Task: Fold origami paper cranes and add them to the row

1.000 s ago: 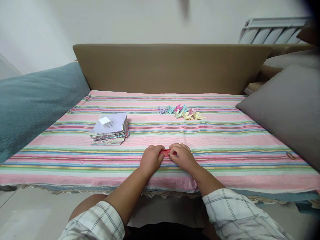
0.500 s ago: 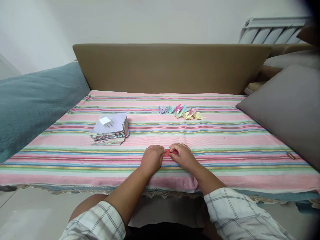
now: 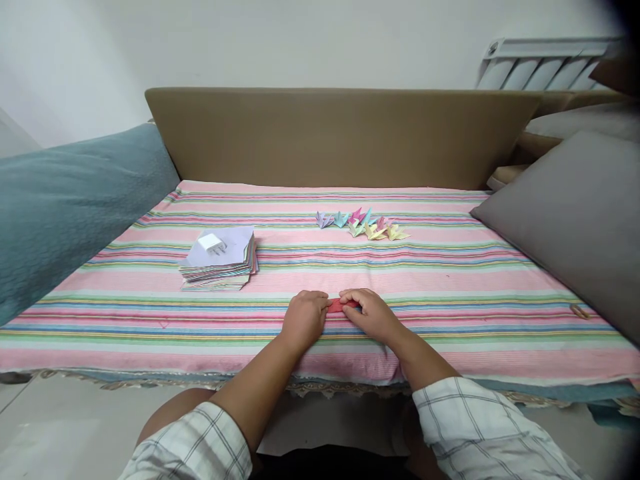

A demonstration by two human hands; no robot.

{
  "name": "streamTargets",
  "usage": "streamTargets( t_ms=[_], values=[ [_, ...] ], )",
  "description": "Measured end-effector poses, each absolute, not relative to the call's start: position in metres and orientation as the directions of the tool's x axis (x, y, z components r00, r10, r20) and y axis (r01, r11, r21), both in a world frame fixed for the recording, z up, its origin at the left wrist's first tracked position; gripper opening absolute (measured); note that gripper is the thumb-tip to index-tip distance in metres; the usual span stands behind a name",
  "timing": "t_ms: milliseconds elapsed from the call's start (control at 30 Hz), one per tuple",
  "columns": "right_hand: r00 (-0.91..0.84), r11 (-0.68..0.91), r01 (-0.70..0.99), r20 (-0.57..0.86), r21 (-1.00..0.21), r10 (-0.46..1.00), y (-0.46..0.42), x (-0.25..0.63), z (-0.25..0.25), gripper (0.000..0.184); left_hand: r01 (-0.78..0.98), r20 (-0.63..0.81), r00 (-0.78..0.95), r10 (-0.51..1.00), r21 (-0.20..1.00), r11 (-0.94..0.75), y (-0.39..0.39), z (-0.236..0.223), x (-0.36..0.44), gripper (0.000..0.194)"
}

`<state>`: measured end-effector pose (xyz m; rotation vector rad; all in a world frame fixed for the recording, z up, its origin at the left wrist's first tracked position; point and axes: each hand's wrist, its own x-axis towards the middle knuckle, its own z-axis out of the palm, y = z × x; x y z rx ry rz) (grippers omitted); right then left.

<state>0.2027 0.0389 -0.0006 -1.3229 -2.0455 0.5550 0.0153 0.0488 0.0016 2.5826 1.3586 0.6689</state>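
Your left hand [image 3: 303,317] and right hand [image 3: 369,315] sit side by side near the front edge of the striped bed cover [image 3: 450,287], both pressing down on a small red folded paper [image 3: 338,305] that lies flat between them. Your fingers [image 3: 356,298] are curled over the paper from both sides, pinching and flattening it against the cover rather than lifting it; only a narrow strip of red shows in the gap between your hands. The paper lies a little back from the front edge, where the cover drops over a fringed hem toward the floor. To your left and farther back, a stack of coloured paper sheets [image 3: 220,267] lies with a small white charger block [image 3: 211,243] on top, well apart from your hands. Straight ahead, farther back, a row of finished folded paper cranes [image 3: 363,225] sits on the cover, short of the tan backrest [image 3: 340,133]. Open striped cover stretches wide on both sides of your hands. A teal blanket [image 3: 70,207] bounds the left side, and a grey cushion [image 3: 575,213] leans in over the right edge.
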Motion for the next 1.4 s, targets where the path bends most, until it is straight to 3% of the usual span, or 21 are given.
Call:
streamTargets(
  t_ms=[333,567,700,867,1133,1400],
  values=[
    [-0.174,0.311,0.727,0.274,-0.612,0.946,0.043,0.190,-0.007,0.014,0.754,0.296,0.485,0.823,0.334,-0.565,0.049,0.003,0.016,0.023],
    [-0.276,0.445,0.667,0.357,-0.598,0.892,0.045,0.204,-0.010,0.028,0.754,0.292,0.475,0.830,0.352,-0.555,0.048,0.005,0.017,0.023],
    [-0.362,0.560,0.693,0.453,-0.453,0.815,0.032,0.200,-0.003,0.036,0.744,0.305,0.492,0.815,0.339,-0.576,0.049,0.004,0.016,0.024],
    [-0.560,0.635,0.684,0.298,-0.360,0.773,0.019,0.195,0.000,0.044,0.733,0.303,0.504,0.809,0.347,-0.586,0.048,0.006,0.016,0.024],
    [-0.578,0.616,0.706,0.220,-0.349,0.786,0.017,0.200,-0.005,0.038,0.733,0.284,0.494,0.822,0.373,-0.569,0.052,0.004,0.015,0.021],
    [-0.566,0.604,0.719,0.215,-0.343,0.796,0.019,0.199,-0.004,0.036,0.682,0.238,0.577,0.781,0.386,-0.622,0.059,0.010,0.008,0.030]
  ],
)
